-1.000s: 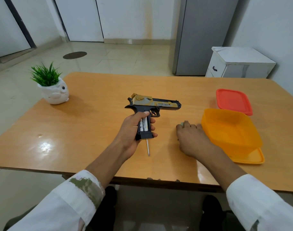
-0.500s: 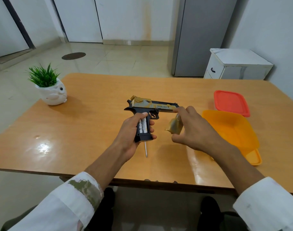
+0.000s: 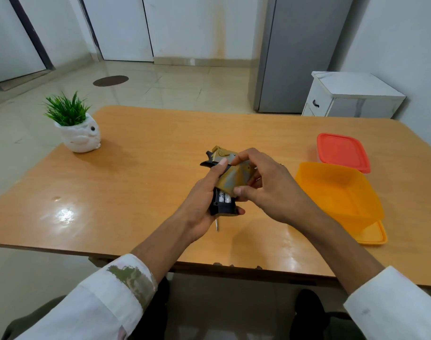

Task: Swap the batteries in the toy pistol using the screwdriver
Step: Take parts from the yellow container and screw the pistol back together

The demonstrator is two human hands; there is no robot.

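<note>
Left hand point(image 3: 199, 209) grips the toy pistol point(image 3: 218, 157), handle pointing near; right hand point(image 3: 270, 187) pinches the gold battery cover point(image 3: 234, 180) over it, batteries point(image 3: 223, 198) exposed at its near edge.

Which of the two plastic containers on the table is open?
The orange tub, the nearer one, resting on its orange lid, with its hollow inside showing. The red one behind it shows only a flat closed top.

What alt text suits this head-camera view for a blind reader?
A person's left hand grips a toy pistol by the handle while the right hand holds a gold cover plate over its batteries. The wooden table holds an orange tub, red lid and potted plant.
</note>
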